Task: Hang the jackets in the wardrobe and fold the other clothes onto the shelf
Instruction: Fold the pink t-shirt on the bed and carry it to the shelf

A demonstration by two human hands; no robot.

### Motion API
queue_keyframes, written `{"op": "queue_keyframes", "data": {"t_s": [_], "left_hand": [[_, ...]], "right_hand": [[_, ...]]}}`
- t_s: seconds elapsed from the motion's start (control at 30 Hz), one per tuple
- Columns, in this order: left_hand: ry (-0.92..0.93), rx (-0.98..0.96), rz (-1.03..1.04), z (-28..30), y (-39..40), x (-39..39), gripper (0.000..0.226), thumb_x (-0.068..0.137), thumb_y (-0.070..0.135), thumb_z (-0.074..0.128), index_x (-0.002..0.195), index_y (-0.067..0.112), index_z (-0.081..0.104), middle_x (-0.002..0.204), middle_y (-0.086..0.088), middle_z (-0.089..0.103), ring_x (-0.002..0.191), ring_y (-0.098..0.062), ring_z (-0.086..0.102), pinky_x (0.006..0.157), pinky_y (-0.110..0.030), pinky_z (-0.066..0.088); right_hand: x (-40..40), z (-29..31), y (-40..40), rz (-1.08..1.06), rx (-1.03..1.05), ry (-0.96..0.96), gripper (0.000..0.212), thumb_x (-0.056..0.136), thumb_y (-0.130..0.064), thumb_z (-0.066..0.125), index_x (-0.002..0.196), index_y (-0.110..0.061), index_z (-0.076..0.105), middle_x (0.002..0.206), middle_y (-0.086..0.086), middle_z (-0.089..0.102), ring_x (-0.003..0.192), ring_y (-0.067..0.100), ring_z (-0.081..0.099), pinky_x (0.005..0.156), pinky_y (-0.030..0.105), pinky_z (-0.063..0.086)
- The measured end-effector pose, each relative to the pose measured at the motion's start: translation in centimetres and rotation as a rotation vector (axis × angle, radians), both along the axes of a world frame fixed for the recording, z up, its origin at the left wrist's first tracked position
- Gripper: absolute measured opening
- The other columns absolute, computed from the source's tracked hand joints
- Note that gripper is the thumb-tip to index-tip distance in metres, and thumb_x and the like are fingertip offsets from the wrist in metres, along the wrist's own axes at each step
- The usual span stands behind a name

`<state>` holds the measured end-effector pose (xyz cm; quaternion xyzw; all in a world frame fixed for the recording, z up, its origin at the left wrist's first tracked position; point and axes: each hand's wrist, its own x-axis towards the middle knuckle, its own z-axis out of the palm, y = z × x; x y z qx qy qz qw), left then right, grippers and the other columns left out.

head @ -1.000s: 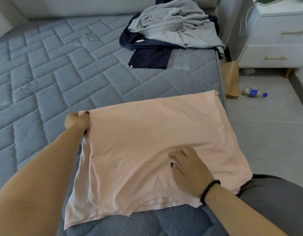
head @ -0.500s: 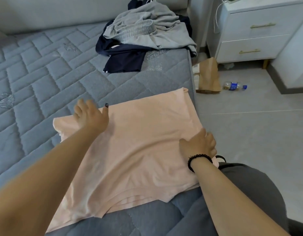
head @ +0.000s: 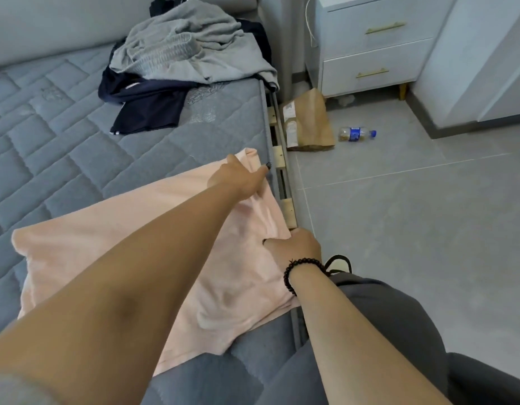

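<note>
A pale pink shirt lies spread flat on the grey quilted mattress. My left hand reaches across to the shirt's far right corner at the bed edge and grips the fabric there. My right hand, with a dark bead bracelet on the wrist, pinches the shirt's right edge nearer to me. The cloth between the two hands is creased. A heap of grey clothes over a dark navy garment lies at the head of the bed.
Beside the bed is a grey tiled floor with a brown paper bag and a plastic bottle. A white nightstand with gold handles stands at the back. A white cabinet is at the right.
My left hand has crossed from the shirt's left side to its far right corner. My right hand slid to the right edge and took hold of the fabric. The view shifted right.
</note>
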<state>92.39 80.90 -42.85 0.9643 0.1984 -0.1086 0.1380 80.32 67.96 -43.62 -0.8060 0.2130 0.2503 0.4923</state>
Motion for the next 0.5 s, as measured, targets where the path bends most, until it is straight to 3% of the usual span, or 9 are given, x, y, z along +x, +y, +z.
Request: {"op": "queue_keyframes", "data": {"t_s": [0.13,0.23,0.33,0.43,0.5], "left_hand": [[0.078,0.143,0.001,-0.2,-2.1,0.0,0.092,0.077,0.073,0.053,0.139,0.009,0.03,0.127,-0.009,0.051,0.113,-0.029,0.054,0.076,-0.037,0.041],[0.162,0.178,-0.01,0.7,-3.3,-0.1,0.065,0.089,0.052,0.054,0.135,0.009,0.037,0.132,-0.011,0.042,0.118,-0.028,0.046,0.081,-0.038,0.04],[0.195,0.161,-0.041,2.1,-3.7,-0.2,0.039,0.098,0.031,0.048,0.129,0.007,0.049,0.129,-0.014,0.048,0.124,-0.03,0.043,0.096,-0.036,0.038],[0.161,0.051,-0.044,3.1,-3.0,-0.8,0.031,0.093,0.013,0.05,0.121,0.0,0.053,0.103,-0.016,0.052,0.1,-0.028,0.052,0.08,-0.03,0.041],[0.053,-0.086,-0.002,4.1,-2.5,-1.5,0.025,0.093,0.01,0.05,0.114,-0.002,0.055,0.096,-0.011,0.048,0.099,-0.029,0.054,0.073,-0.028,0.038]], "right_hand": [[-0.2,-0.4,-0.5,0.056,0.013,0.004,0.035,0.074,-0.032,0.069,0.099,-0.009,0.061,0.095,0.006,0.064,0.088,0.027,0.061,0.083,0.038,0.053],[-0.2,-0.2,-1.2,-0.021,0.071,-0.077,0.023,0.072,-0.029,0.073,0.076,-0.012,0.058,0.073,0.001,0.06,0.064,0.018,0.056,0.053,0.023,0.046],[-0.3,0.1,-2.1,-0.135,0.146,-0.123,0.023,0.07,-0.028,0.078,0.07,-0.016,0.059,0.065,-0.004,0.057,0.057,0.011,0.052,0.045,0.019,0.036],[-0.8,0.7,-3.2,-0.249,0.191,-0.135,0.024,0.069,-0.026,0.08,0.067,-0.019,0.057,0.064,-0.005,0.058,0.058,0.01,0.053,0.046,0.019,0.036],[-1.2,1.2,-3.9,-0.304,0.207,-0.165,0.022,0.069,-0.024,0.081,0.067,-0.019,0.059,0.065,-0.004,0.059,0.06,0.013,0.056,0.048,0.02,0.037]]}}
